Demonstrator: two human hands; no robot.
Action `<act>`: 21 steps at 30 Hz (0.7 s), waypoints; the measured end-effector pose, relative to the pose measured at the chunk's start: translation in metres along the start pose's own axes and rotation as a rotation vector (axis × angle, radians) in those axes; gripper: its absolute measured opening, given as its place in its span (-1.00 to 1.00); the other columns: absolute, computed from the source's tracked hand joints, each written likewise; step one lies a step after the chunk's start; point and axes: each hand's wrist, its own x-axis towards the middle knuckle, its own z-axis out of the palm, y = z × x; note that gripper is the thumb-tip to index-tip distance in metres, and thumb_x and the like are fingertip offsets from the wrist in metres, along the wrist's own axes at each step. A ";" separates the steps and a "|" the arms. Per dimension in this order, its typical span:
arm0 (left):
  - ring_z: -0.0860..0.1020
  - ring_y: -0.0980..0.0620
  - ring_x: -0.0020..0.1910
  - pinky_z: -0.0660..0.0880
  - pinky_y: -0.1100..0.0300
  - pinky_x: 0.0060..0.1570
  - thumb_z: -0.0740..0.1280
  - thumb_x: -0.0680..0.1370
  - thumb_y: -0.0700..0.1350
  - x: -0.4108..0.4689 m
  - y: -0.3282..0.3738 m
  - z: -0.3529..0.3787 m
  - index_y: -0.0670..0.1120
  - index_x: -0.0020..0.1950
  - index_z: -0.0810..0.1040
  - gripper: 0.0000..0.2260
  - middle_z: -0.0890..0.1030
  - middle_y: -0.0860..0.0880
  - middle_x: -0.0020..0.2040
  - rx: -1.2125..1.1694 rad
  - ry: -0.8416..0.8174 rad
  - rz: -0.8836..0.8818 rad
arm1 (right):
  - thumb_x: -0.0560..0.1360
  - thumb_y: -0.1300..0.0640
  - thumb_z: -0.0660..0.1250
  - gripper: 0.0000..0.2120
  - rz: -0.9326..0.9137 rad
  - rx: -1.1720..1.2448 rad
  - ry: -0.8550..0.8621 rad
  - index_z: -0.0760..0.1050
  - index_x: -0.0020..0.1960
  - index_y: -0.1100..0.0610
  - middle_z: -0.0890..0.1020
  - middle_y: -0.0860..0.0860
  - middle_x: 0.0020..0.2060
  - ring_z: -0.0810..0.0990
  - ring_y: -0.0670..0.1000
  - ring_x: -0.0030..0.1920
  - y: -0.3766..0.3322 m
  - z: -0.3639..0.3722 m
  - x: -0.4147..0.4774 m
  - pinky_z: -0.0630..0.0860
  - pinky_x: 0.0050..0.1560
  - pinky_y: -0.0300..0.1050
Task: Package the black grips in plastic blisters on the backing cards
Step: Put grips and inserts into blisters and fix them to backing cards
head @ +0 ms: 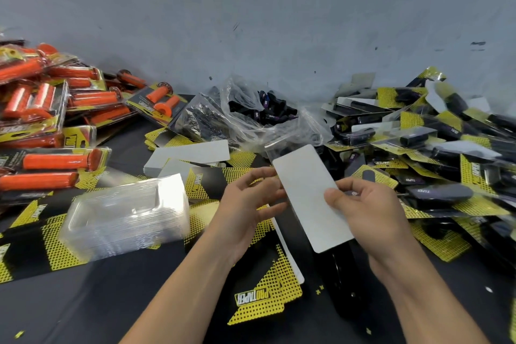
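My right hand pinches a white backing card, blank side up, held tilted over the table's middle. A clear plastic blister seems to lie behind the card's far end, blurred. My left hand touches the card's left edge with curled fingers. Loose black grips lie in an open clear bag at the back. A stack of empty clear blisters sits to my left. Black-and-yellow printed cards lie under my hands.
Packaged orange grips are heaped at the left. A big heap of packaged black grips fills the right. A stack of white cards lies behind the blisters. A grey wall closes off the back.
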 end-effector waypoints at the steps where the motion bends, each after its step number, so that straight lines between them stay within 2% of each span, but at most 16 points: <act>1: 0.72 -0.12 -0.06 0.65 0.13 -0.17 0.50 0.51 -0.23 -0.001 -0.002 0.002 -0.10 0.09 0.67 -0.83 0.74 -0.21 0.04 0.044 0.031 0.022 | 0.58 0.19 0.43 -0.92 0.014 0.011 -0.003 0.67 -0.09 0.13 0.76 0.02 -0.25 0.74 0.02 -0.24 0.000 0.001 0.000 0.62 -0.30 -0.10; 4: 0.71 -0.09 -0.19 0.63 0.18 -0.25 0.51 0.54 -0.23 -0.004 -0.005 0.006 -0.08 -0.01 0.70 -0.92 0.74 -0.24 -0.04 0.088 0.053 0.050 | 0.61 0.19 0.40 -0.86 0.065 0.034 -0.044 0.70 -0.10 0.14 0.77 0.04 -0.19 0.74 0.09 -0.16 0.000 0.002 0.001 0.65 -0.15 0.05; 8: 0.71 -0.10 -0.21 0.63 0.17 -0.25 0.54 0.42 -0.17 -0.006 -0.001 0.010 -0.11 0.14 0.66 -0.69 0.74 -0.25 -0.04 0.063 0.069 0.082 | 0.62 0.17 0.38 -0.82 0.070 0.009 -0.057 0.71 -0.11 0.14 0.77 0.04 -0.19 0.75 0.11 -0.14 -0.001 0.003 0.001 0.67 -0.11 0.07; 11: 0.68 -0.07 -0.25 0.61 0.18 -0.28 0.50 0.39 -0.19 -0.006 0.000 0.010 -0.11 0.16 0.63 -0.66 0.74 -0.23 -0.05 0.045 0.100 0.083 | 0.63 0.16 0.37 -0.80 0.064 -0.013 -0.089 0.71 -0.11 0.16 0.77 0.05 -0.19 0.75 0.14 -0.12 -0.002 0.004 -0.001 0.66 -0.07 0.10; 13: 0.68 -0.07 -0.24 0.62 0.18 -0.28 0.49 0.44 -0.23 -0.007 0.001 0.010 -0.11 0.11 0.63 -0.74 0.74 -0.22 -0.03 0.032 0.082 0.075 | 0.64 0.17 0.35 -0.79 0.089 0.009 -0.129 0.72 -0.09 0.16 0.77 0.04 -0.18 0.76 0.11 -0.12 -0.003 0.002 -0.001 0.66 -0.10 0.02; 16: 0.68 -0.04 -0.24 0.63 0.19 -0.28 0.49 0.50 -0.27 -0.009 0.002 0.010 -0.10 0.03 0.67 -0.86 0.73 -0.18 -0.03 -0.056 -0.006 0.021 | 0.67 0.18 0.29 -0.76 0.141 0.075 -0.208 0.71 -0.06 0.16 0.78 0.04 -0.16 0.76 0.03 -0.17 -0.005 -0.003 -0.002 0.66 -0.27 -0.18; 19: 0.67 0.03 -0.28 0.62 0.22 -0.30 0.50 0.43 -0.18 -0.011 0.004 0.011 -0.02 -0.13 0.74 -0.92 0.72 -0.12 -0.10 -0.123 -0.074 -0.029 | 0.66 0.20 0.28 -0.76 0.178 0.160 -0.260 0.72 -0.03 0.18 0.78 0.08 -0.10 0.77 0.04 -0.15 -0.004 -0.008 -0.003 0.63 -0.33 -0.21; 21: 0.66 0.06 -0.31 0.62 0.25 -0.31 0.50 0.40 -0.16 -0.011 0.005 0.011 -0.02 -0.16 0.76 -0.93 0.71 -0.09 -0.17 -0.143 -0.108 -0.045 | 0.65 0.21 0.29 -0.78 0.194 0.209 -0.280 0.72 0.01 0.20 0.77 0.11 -0.06 0.77 0.06 -0.11 -0.003 -0.010 -0.002 0.64 -0.30 -0.19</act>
